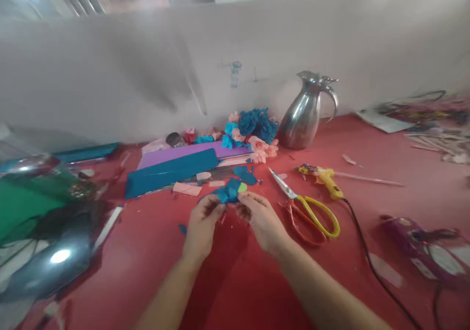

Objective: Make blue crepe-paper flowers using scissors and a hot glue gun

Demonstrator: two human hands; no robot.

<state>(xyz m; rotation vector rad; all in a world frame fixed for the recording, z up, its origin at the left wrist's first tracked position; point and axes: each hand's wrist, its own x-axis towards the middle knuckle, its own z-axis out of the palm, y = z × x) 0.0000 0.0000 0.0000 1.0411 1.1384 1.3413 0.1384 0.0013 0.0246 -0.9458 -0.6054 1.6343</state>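
Observation:
My left hand (202, 222) and my right hand (262, 222) meet over the middle of the red table. Between their fingertips is a small blue crepe-paper flower (227, 193), with a light green spot (242, 187) at its right edge. The left thumb and fingers pinch its left side. My right thumb and index finger close on its right side, the other fingers curled below. Just behind the flower lie cut blue paper petals (245, 174). Scissors (308, 210) with one yellow and one red handle lie to the right of my right hand.
A yellow glue gun (330, 183) trails a black cord along the right. Behind stand a steel jug (303, 112) and a pile of blue and pink paper flowers (257, 129). Blue paper (171, 172) lies at back left. A purple device (418, 242) is at far right.

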